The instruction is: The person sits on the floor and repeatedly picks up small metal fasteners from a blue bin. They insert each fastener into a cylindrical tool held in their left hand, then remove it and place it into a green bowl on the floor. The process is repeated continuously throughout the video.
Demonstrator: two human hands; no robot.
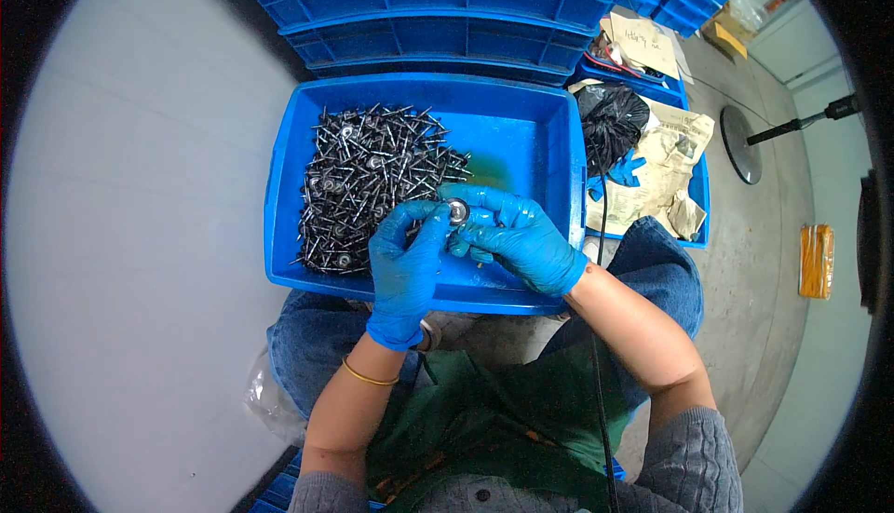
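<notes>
Both my hands wear blue gloves and meet over the middle of a blue plastic crate. Between them is a small round metal part with a shiny ring-shaped face turned up. My left hand pinches it from the left with thumb and fingertips. From the right, my right hand closes its fingers round the same part. Whatever lies under the round face is hidden by the fingers. A heap of dark metal parts with thin stems fills the crate's left side, just beyond my left hand.
Stacked blue crates rise behind the crate. At the right, another blue bin holds brown paper and a black plastic bag. A dark cable hangs down past my right arm. A stand with a round base is farther right.
</notes>
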